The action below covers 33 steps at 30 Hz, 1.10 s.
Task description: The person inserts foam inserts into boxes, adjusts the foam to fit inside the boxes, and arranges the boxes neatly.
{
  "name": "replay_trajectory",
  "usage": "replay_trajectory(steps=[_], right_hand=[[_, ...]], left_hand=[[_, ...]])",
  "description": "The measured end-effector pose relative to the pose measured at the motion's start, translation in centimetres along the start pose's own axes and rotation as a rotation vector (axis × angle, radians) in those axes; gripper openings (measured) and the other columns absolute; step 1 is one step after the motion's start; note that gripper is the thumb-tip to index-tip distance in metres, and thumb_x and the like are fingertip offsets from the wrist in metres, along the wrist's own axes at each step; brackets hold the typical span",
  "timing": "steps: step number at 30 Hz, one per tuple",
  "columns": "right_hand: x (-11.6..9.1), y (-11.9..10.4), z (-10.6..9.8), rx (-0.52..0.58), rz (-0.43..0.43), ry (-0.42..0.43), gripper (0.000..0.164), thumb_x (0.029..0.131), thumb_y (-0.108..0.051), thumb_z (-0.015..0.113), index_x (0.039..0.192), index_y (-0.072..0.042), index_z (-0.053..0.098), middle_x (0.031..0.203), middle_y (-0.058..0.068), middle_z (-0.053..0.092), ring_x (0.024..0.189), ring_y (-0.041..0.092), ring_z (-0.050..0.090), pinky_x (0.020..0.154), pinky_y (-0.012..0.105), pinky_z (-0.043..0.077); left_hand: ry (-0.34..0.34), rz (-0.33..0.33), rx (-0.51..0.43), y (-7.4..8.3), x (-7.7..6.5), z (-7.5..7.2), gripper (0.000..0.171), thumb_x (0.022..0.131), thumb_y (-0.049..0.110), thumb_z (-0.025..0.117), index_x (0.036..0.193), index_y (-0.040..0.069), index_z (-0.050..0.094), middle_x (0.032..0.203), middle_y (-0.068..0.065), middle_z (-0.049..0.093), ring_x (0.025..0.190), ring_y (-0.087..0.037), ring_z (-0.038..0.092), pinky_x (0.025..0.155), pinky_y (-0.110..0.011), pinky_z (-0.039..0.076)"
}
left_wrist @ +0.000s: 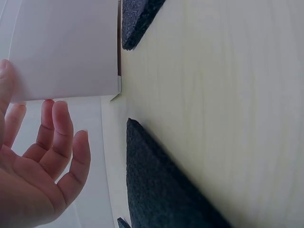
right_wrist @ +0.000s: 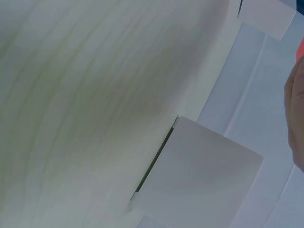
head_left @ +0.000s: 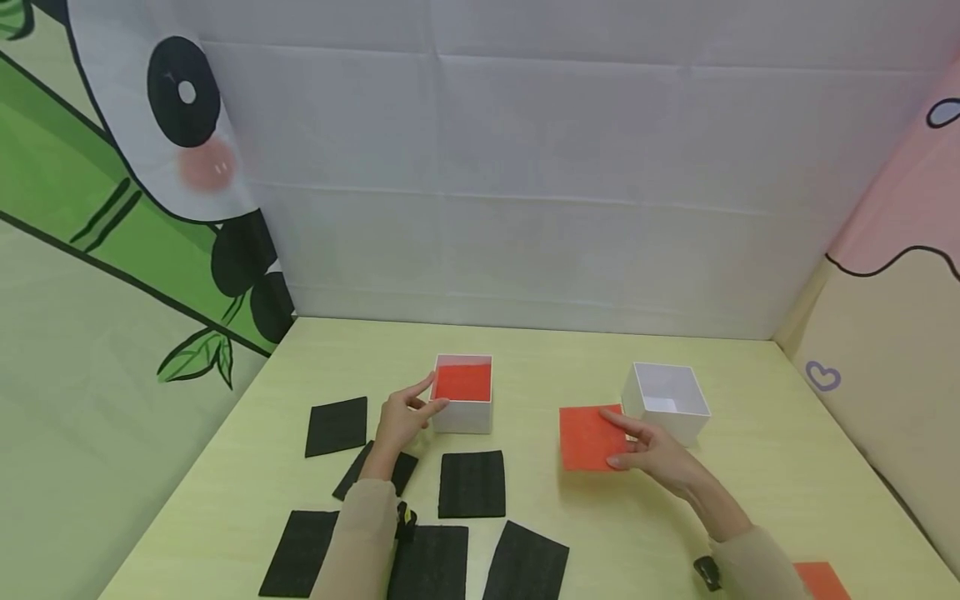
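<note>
My left hand (head_left: 401, 421) is at the left side of a white open-topped box (head_left: 462, 418), with the thumb by its front corner. A red square sheet (head_left: 462, 382) lies inside that box near the rim. In the left wrist view, the thumb lies on the face of the white box (left_wrist: 66, 47) and bent fingertips meet its edge. Above the table, my right hand (head_left: 663, 458) pinches another red square sheet (head_left: 588, 437) by its right edge, thumb below and fingers above. Behind this hand stands a second white box (head_left: 667, 427), with no sheet showing inside.
Several black square pads lie about the left and middle of the table, among them a back-left pad (head_left: 337, 427), a middle pad (head_left: 472, 485) and a front pad (head_left: 525, 562). A red piece (head_left: 821, 579) shows beside my right sleeve. A white backdrop (head_left: 525, 208) closes off the back.
</note>
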State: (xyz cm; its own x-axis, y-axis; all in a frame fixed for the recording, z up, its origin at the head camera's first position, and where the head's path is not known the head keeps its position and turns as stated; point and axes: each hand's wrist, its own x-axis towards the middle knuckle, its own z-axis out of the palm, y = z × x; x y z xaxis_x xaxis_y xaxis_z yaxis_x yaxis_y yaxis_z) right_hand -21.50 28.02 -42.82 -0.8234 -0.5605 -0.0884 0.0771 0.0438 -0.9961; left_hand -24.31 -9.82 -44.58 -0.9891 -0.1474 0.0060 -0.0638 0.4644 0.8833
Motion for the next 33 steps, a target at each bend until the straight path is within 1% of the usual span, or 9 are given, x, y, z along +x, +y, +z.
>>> replay_trajectory(steps=[7, 13, 19, 26, 33], right_hand=[[1.0, -0.1, 0.6, 0.038, -0.029, -0.006, 0.071, 0.081, 0.004, 0.060, 0.138, 0.008, 0.018, 0.139, 0.034, 0.010, 0.101, 0.018, 0.054, 0.078, 0.030, 0.047], [1.9, 0.0, 1.1, 0.041, -0.056, -0.007, 0.070, 0.082, 0.003, 0.060, 0.138, 0.007, 0.019, 0.140, 0.031, 0.008, 0.102, 0.019, 0.054, 0.077, 0.030, 0.047], [2.8, -0.2, 1.7, 0.055, -0.071, -0.002, 0.069, 0.083, 0.004, 0.058, 0.139, 0.005, 0.018, 0.141, 0.029, 0.010, 0.100, 0.019, 0.055, 0.076, 0.029, 0.047], [4.2, -0.6, 2.4, 0.077, -0.091, -0.018, 0.069, 0.083, 0.004, 0.058, 0.140, 0.004, 0.018, 0.141, 0.028, 0.011, 0.101, 0.019, 0.054, 0.077, 0.029, 0.047], [5.5, -0.6, 3.3, 0.066, -0.111, -0.022, 0.065, 0.085, 0.005, 0.056, 0.139, 0.005, 0.020, 0.139, 0.030, 0.017, 0.091, 0.017, 0.057, 0.076, 0.027, 0.047]], left_hand=[[0.002, 0.001, 0.001, 0.1, -0.1, -0.1, 0.063, 0.073, 0.037, 0.071, 0.130, 0.020, 0.049, 0.075, -0.008, 0.055, 0.055, -0.017, 0.053, 0.046, -0.026, 0.032], [0.000, 0.007, -0.002, 0.1, -0.1, -0.1, 0.062, 0.073, 0.037, 0.071, 0.129, 0.020, 0.050, 0.075, -0.008, 0.055, 0.054, -0.017, 0.052, 0.046, -0.026, 0.031], [-0.001, 0.006, -0.007, 0.0, -0.1, -0.1, 0.063, 0.074, 0.037, 0.071, 0.130, 0.019, 0.049, 0.075, -0.008, 0.055, 0.055, -0.017, 0.052, 0.046, -0.026, 0.031], [0.003, 0.004, -0.008, 0.0, -0.1, -0.1, 0.062, 0.074, 0.036, 0.071, 0.130, 0.019, 0.049, 0.074, -0.007, 0.055, 0.054, -0.017, 0.052, 0.046, -0.026, 0.031], [-0.001, -0.001, -0.013, 0.1, -0.1, -0.1, 0.063, 0.073, 0.037, 0.071, 0.130, 0.020, 0.049, 0.075, -0.007, 0.055, 0.054, -0.016, 0.052, 0.046, -0.026, 0.032]])
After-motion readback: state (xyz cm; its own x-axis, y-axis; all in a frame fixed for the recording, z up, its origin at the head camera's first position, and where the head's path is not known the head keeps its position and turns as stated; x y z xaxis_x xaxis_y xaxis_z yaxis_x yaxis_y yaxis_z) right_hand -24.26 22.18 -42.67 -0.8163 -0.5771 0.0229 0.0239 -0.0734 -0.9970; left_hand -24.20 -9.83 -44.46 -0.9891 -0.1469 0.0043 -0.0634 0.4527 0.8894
